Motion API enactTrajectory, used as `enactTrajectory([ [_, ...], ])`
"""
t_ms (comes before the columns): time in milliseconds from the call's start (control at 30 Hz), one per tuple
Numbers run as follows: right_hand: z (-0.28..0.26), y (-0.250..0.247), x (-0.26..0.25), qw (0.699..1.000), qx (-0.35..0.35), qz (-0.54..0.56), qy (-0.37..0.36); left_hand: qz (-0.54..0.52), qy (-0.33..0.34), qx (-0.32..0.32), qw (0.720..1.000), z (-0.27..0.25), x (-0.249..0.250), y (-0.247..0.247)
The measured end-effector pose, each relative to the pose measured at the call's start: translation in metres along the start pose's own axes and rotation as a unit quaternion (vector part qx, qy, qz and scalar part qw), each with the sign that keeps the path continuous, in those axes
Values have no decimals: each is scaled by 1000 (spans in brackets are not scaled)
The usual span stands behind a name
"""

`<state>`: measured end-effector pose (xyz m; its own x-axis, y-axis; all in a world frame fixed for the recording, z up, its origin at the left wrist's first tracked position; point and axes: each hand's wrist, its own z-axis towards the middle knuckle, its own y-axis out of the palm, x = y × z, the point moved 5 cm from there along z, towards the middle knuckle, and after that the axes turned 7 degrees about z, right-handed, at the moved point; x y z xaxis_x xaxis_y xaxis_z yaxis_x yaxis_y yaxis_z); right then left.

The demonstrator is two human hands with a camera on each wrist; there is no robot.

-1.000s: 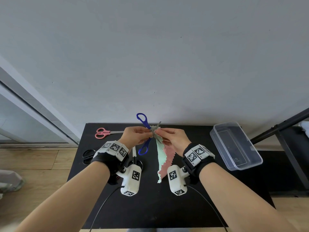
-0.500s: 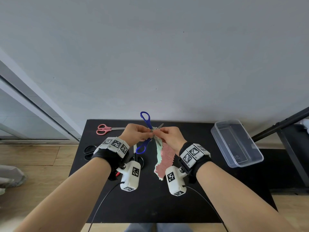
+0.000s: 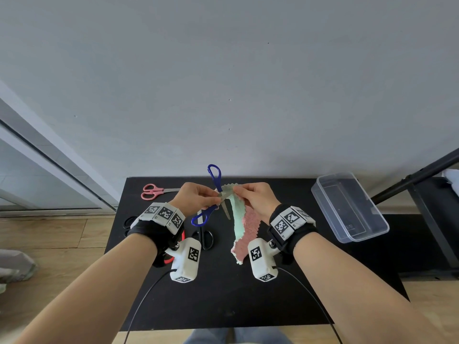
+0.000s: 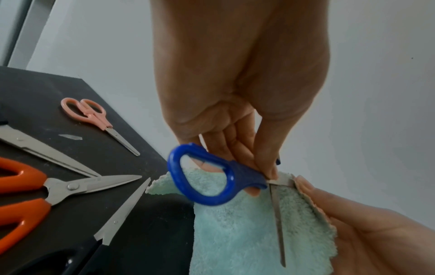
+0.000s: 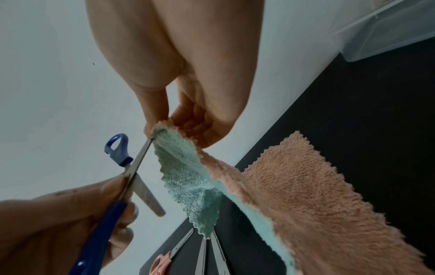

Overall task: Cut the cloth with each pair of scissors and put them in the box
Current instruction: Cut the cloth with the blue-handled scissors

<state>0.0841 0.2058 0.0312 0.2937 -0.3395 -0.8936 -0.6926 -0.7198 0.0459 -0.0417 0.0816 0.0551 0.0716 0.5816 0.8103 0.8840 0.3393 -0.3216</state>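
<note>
My left hand [image 3: 198, 198] pinches the blue-handled scissors [image 3: 214, 177] near the pivot, blades spread wide, held above the black table [image 3: 223, 294]. My right hand [image 3: 255, 197] pinches the top edge of the mint-and-pink cloth [image 3: 242, 224], which hangs down to the table. One blade lies against the cloth's top edge beside my right fingertips. In the left wrist view the left hand [image 4: 266, 171] holds the scissors [image 4: 204, 178] over the cloth [image 4: 235, 232]. In the right wrist view the right hand [image 5: 164, 126] holds the cloth [image 5: 294, 195] next to the scissors [image 5: 134, 167]. A clear plastic box [image 3: 347, 207] stands at the right.
Pink scissors [image 3: 152, 191] lie at the table's back left. Black-handled scissors [image 3: 205, 238] lie under my hands and orange-handled scissors [image 4: 28, 188] rest near my left wrist. Another black pair [image 3: 129, 223] pokes out at the left edge. A black stand [image 3: 422, 175] is on the right.
Both hands stayed together at the cloth's top edge. The cloth has turned so more of its mint side faces me, and the scissors' blade now points downward.
</note>
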Motion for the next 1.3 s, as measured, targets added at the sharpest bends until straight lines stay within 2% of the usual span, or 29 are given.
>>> enactTrajectory([
  [200,2,-2,-2,1000,16,17,0,-15,-10,7,1000,3,-1,-5],
  [367,9,-24,-7,996,76,52,-13,-25,-19,21,999,3,-9,-11],
  [567,5,-28,-5,996,54,-66,-24,-176,-44,51,982,-5,-20,-20],
  [833,3,-13,15,978,13,-207,8,-188,-54,60,979,-9,-29,-20],
  [967,-3,-9,6,971,5,-241,-10,-186,-43,64,980,-12,-25,-22],
  [1133,-14,5,-11,983,1,-180,-46,-209,-25,68,975,-19,-10,-22],
  [1300,-27,27,-25,999,-26,-9,-31,-244,-5,72,967,-23,11,-24],
])
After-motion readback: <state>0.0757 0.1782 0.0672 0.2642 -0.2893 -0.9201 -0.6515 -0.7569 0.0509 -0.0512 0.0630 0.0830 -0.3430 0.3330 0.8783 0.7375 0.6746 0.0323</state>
